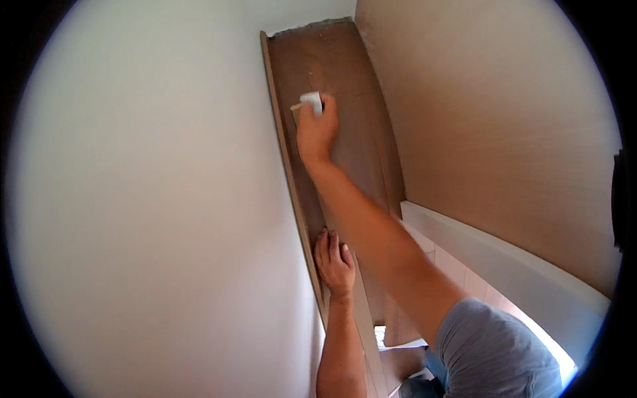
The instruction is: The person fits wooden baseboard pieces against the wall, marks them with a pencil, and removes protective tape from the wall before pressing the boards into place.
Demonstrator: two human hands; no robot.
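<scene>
My right hand [317, 136] is closed around a small white object [311, 101], blurred, whose kind I cannot make out. It is over the far part of a long brown wooden panel [361, 126]. Just left of that hand a short light-tan end [296, 107] sticks out. Nearer to me, my left hand [336, 265] lies flat with its fingers stretched forward on the panel, close to a raised wooden edge strip [284, 149]. A lighter long strip [363, 318] runs from beside my left hand toward me; my right arm covers part of its line.
A white wall [159, 199] stands close on the left. On the right rises a light wood-grain panel [491, 119], with a pale board [504, 242] along its lower edge. The brown panel's far end meets a rough grey seam [312, 26]. Floor planks [458, 268] show below.
</scene>
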